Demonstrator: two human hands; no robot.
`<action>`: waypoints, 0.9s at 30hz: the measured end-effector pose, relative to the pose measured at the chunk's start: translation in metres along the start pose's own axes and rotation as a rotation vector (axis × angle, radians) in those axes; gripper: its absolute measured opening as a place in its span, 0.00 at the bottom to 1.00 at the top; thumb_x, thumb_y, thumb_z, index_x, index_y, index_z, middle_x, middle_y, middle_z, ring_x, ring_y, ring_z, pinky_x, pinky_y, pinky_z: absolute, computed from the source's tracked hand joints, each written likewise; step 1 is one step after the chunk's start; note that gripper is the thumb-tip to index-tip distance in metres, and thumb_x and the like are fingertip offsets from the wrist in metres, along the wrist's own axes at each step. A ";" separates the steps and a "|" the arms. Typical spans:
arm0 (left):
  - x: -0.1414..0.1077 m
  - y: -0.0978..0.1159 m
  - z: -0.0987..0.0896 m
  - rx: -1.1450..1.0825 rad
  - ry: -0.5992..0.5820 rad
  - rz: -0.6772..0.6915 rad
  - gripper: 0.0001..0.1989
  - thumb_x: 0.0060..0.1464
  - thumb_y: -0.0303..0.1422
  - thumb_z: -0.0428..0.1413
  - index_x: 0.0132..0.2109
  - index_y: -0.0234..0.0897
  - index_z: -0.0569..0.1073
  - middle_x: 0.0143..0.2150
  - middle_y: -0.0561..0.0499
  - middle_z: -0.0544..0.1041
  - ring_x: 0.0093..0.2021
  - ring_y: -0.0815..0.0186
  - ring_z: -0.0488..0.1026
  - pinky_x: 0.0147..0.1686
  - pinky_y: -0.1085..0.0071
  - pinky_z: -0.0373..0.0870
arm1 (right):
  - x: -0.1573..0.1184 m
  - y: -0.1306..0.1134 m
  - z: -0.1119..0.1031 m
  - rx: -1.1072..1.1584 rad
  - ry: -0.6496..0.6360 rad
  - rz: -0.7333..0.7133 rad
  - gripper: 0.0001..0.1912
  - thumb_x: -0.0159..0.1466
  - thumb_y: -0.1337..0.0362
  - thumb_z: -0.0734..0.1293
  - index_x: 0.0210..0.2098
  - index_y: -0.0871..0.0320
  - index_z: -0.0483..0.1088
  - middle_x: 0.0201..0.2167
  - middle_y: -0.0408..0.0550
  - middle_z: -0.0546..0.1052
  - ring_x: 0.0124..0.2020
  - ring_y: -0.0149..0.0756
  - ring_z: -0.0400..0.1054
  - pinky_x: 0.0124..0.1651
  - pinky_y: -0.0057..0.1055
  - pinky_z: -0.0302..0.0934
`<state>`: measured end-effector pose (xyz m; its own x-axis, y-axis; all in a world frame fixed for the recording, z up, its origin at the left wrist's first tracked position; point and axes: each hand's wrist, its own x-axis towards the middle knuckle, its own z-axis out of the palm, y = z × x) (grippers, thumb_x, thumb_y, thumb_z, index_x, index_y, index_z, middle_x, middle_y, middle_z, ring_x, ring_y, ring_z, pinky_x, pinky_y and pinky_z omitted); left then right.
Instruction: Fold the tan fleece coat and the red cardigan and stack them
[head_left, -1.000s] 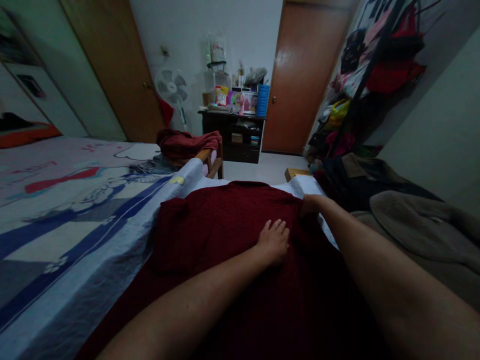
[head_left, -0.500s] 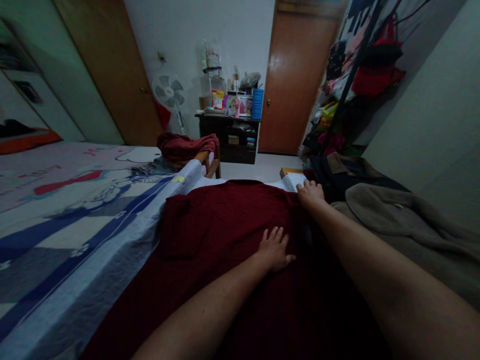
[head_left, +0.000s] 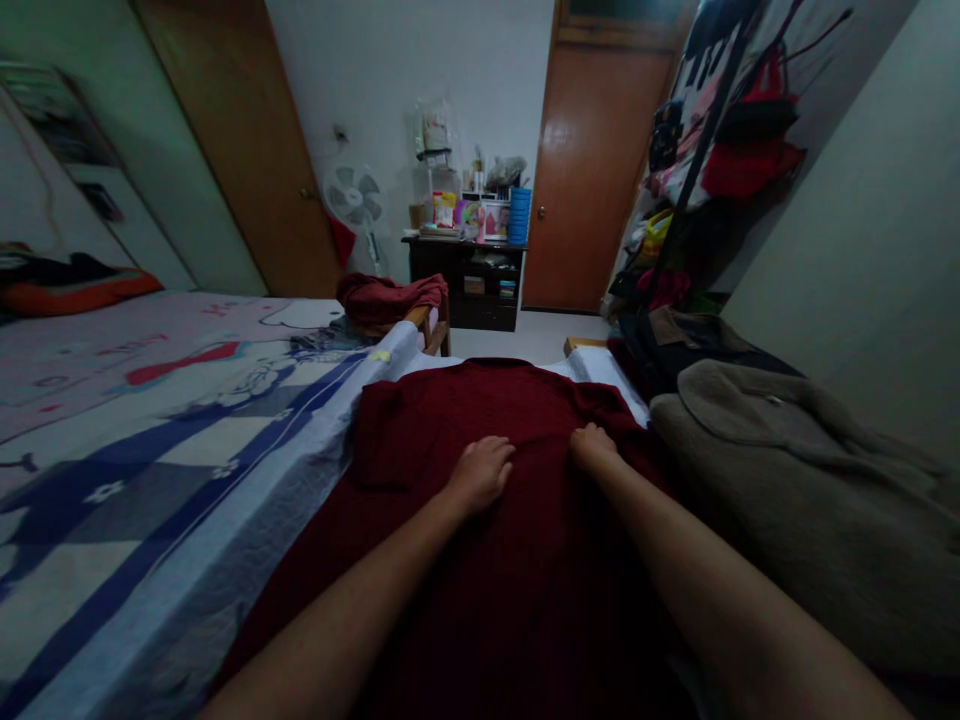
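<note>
A dark red shirt lies spread face down on the light blue cover, its collar at the far end. Its left-side sleeve is folded back over the body. My left hand rests on the middle of the shirt, fingers loosely bent and a little apart, holding nothing. To the right, near the shoulder, my right hand has its fingers curled down into the cloth. The fingertips are hidden, and the fabric around them is drawn inward.
A brown fleece coat and dark clothes lie along the right side. On the left is a bed with a patterned sheet. A red cloth hangs over a wooden chair. Beyond stand a fan, a dark cabinet and a door.
My right hand has come inward from the shirt's far right corner, and the right sleeve edge now lies further in. My left hand has slid left and slightly away. The view has shifted slightly.
</note>
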<state>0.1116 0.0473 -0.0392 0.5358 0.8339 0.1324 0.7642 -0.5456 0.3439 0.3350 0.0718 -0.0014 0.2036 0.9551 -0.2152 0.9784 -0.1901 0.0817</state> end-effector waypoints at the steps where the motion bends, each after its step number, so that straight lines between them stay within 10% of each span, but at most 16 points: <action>1: -0.004 -0.014 -0.007 0.027 0.005 -0.063 0.20 0.63 0.35 0.42 0.59 0.39 0.67 0.65 0.47 0.64 0.66 0.59 0.57 0.64 0.59 0.52 | -0.005 -0.005 0.001 0.008 0.016 -0.007 0.20 0.65 0.68 0.58 0.53 0.70 0.70 0.54 0.74 0.68 0.56 0.54 0.65 0.51 0.45 0.61; 8: -0.021 -0.065 -0.008 0.060 -0.200 -0.261 0.29 0.63 0.49 0.39 0.65 0.43 0.61 0.69 0.49 0.55 0.69 0.48 0.47 0.63 0.51 0.49 | -0.047 -0.062 0.053 0.198 0.141 -0.237 0.34 0.68 0.50 0.52 0.68 0.59 0.47 0.70 0.53 0.48 0.69 0.45 0.40 0.66 0.45 0.40; 15: -0.029 -0.087 -0.019 0.148 -0.236 -0.447 0.29 0.63 0.50 0.36 0.67 0.51 0.55 0.72 0.51 0.46 0.65 0.41 0.55 0.60 0.44 0.51 | -0.054 -0.012 0.075 0.177 0.077 -0.064 0.35 0.67 0.45 0.50 0.69 0.53 0.46 0.71 0.51 0.45 0.70 0.49 0.38 0.65 0.53 0.37; 20: -0.037 -0.058 -0.026 0.259 -0.148 -0.414 0.24 0.61 0.38 0.46 0.63 0.41 0.62 0.69 0.42 0.55 0.66 0.47 0.55 0.61 0.47 0.52 | -0.074 -0.010 0.055 0.121 0.106 -0.014 0.34 0.67 0.51 0.56 0.66 0.63 0.53 0.68 0.62 0.51 0.68 0.56 0.42 0.64 0.49 0.41; 27: -0.063 -0.011 -0.005 0.168 -0.235 -0.158 0.28 0.61 0.45 0.47 0.66 0.45 0.58 0.70 0.48 0.53 0.69 0.54 0.50 0.63 0.54 0.52 | -0.141 -0.031 0.078 0.191 0.097 -0.467 0.31 0.67 0.50 0.54 0.67 0.52 0.51 0.70 0.49 0.47 0.70 0.46 0.39 0.67 0.47 0.37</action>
<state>0.0676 0.0014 -0.0465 0.4595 0.8778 -0.1356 0.8824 -0.4338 0.1821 0.2790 -0.0745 -0.0497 -0.2523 0.9630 -0.0944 0.9553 0.2324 -0.1826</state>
